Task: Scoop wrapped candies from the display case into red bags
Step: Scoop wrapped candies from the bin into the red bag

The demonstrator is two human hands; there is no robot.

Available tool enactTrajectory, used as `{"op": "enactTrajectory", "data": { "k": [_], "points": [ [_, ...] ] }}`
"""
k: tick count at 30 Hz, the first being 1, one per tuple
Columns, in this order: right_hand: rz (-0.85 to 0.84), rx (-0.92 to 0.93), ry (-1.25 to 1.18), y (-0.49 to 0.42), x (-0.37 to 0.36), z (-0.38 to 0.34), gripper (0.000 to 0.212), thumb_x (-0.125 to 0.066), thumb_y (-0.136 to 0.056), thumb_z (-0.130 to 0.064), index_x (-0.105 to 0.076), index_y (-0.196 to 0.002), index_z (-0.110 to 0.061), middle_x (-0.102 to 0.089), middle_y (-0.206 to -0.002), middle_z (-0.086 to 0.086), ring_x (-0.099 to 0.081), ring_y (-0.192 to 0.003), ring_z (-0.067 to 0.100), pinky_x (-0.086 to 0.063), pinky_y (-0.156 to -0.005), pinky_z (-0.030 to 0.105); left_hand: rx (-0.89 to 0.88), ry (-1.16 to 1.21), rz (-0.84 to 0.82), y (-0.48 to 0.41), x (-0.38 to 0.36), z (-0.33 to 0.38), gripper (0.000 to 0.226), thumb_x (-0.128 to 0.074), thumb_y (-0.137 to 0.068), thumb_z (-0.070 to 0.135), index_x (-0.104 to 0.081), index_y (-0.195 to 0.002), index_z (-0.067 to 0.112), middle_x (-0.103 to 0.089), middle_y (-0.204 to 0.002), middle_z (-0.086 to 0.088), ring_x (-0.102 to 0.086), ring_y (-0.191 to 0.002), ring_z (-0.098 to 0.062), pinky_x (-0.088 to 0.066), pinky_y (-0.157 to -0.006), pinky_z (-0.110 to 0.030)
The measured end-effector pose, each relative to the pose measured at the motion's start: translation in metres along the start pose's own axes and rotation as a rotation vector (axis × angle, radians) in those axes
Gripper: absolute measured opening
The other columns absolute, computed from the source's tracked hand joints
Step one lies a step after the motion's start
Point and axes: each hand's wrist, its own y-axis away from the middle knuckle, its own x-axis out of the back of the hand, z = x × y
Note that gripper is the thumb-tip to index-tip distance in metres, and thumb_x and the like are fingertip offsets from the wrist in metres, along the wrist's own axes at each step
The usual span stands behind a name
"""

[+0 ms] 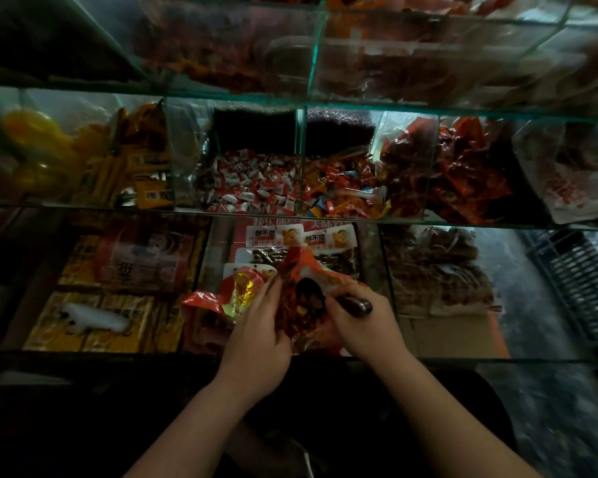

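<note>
Red-and-white candies point(252, 182) fill a centre compartment of the glass case point(83, 205). Below them, lower centre, the left grip point(256, 326) holds the near side of a red bag point(301, 301). Just right, the right grip point(363, 322) is curled round a dark handle point(356, 306), touching the bag.

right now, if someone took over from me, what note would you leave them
Left hand holds the red bag over the front shelf.
Right hand grips a dark handle, probably the scoop; its head is hidden in the bag.
Red-and-white wrapped candies fill a glass compartment on the shelf behind.
Done: bag open and in hand; how full, cannot tell.
Left: scoop more candies in, then the other bags.
</note>
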Motion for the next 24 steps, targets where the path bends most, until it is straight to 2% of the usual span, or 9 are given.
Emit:
{"op": "enactTrajectory", "data": {
  "k": [2,4,6,8,11,15,17,19,24],
  "points": [
    [0.041,-0.11,-0.076,-0.003,-0.001,-0.004,0.019,-0.074,-0.09,-0.023,-0.073,-0.074,-0.032,-0.073,-0.077,-0.016,-0.067,-0.077,-0.005,-0.054,-0.073,0.027,0.001,0.002,0.005,0.0,-0.001,0.002,0.081,-0.055,-0.094,0.016,-0.016,-0.161,0.04,-0.018,-0.166,0.02,-0.018,-0.153,-0.007,-0.028,-0.124,-0.044],
    [0.103,-0.14,-0.162,0.0,-0.001,-0.009,0.015,-0.072,-0.09,-0.026,-0.075,-0.075,-0.029,-0.075,-0.078,-0.013,-0.069,-0.074,-0.001,-0.057,-0.071,0.03,-0.009,0.002,0.001,0.0,-0.001,0.005,0.082,-0.055,-0.094,0.016,-0.015,-0.161,0.04,-0.018,-0.166,0.02,-0.017,-0.153,-0.005,-0.028,-0.124,-0.043],
    [0.139,-0.133,-0.211,0.008,0.002,-0.014,0.013,-0.069,-0.084,-0.041,-0.075,-0.078,-0.032,-0.075,-0.074,-0.011,-0.071,-0.068,0.004,-0.059,-0.063,0.03,-0.012,0.011,-0.004,0.0,-0.001,0.005,0.083,-0.056,-0.094,0.015,-0.014,-0.162,0.039,-0.018,-0.165,0.02,-0.017,-0.153,-0.003,-0.029,-0.124,-0.042],
    [0.115,-0.148,-0.225,0.016,0.004,-0.016,0.02,-0.062,-0.077,-0.055,-0.074,-0.08,-0.039,-0.074,-0.069,-0.01,-0.071,-0.061,0.007,-0.059,-0.057,0.028,0.0,0.008,-0.006,0.0,0.0,0.004,0.086,-0.057,-0.093,0.014,-0.013,-0.162,0.038,-0.017,-0.166,0.02,-0.017,-0.153,-0.004,-0.028,-0.124,-0.042],
    [0.059,-0.191,-0.226,0.019,0.0,-0.018,0.008,-0.069,-0.087,-0.04,-0.074,-0.08,-0.042,-0.075,-0.072,-0.006,-0.074,-0.067,0.012,-0.062,-0.066,0.036,0.022,-0.005,-0.016,0.0,-0.002,0.005,0.089,-0.058,-0.091,0.011,-0.011,-0.162,0.039,-0.015,-0.166,0.02,-0.016,-0.154,-0.007,-0.029,-0.123,-0.044],
    [0.044,-0.202,-0.22,0.019,0.004,-0.02,0.015,-0.073,-0.09,-0.027,-0.076,-0.078,-0.037,-0.075,-0.07,-0.009,-0.071,-0.066,0.008,-0.055,-0.06,0.024,0.037,0.018,-0.025,0.0,-0.001,0.007,0.088,-0.057,-0.092,0.012,-0.011,-0.163,0.038,-0.016,-0.166,0.019,-0.028,-0.152,-0.019,-0.036,-0.119,-0.048],
    [0.09,-0.268,-0.313,0.019,0.013,-0.02,0.012,-0.075,-0.087,-0.028,-0.077,-0.078,-0.036,-0.076,-0.069,-0.004,-0.074,-0.069,0.014,-0.057,-0.063,0.029,0.046,0.032,-0.014,0.001,0.0,0.005,0.085,-0.057,-0.095,0.014,-0.012,-0.163,0.036,-0.016,-0.167,0.017,-0.019,-0.154,-0.012,-0.03,-0.123,-0.046],
    [0.166,-0.295,-0.362,0.02,0.026,-0.019,0.012,-0.075,-0.088,-0.032,-0.078,-0.078,-0.038,-0.077,-0.072,-0.005,-0.074,-0.07,0.01,-0.056,-0.067,0.031,0.053,0.05,-0.008,0.001,0.001,0.002,0.083,-0.058,-0.096,0.014,-0.013,-0.163,0.035,-0.015,-0.168,0.015,-0.014,-0.155,-0.007,-0.028,-0.124,-0.045],
    [0.233,-0.274,-0.419,0.029,0.052,-0.023,0.014,-0.07,-0.094,-0.032,-0.077,-0.082,-0.036,-0.076,-0.066,0.007,-0.075,-0.06,0.025,-0.045,-0.048,0.025,0.012,0.074,0.018,0.001,0.001,0.006,0.086,-0.063,-0.095,0.02,-0.013,-0.16,0.046,-0.017,-0.163,0.027,-0.016,-0.151,0.0,-0.03,-0.123,-0.041]
  ]
}}
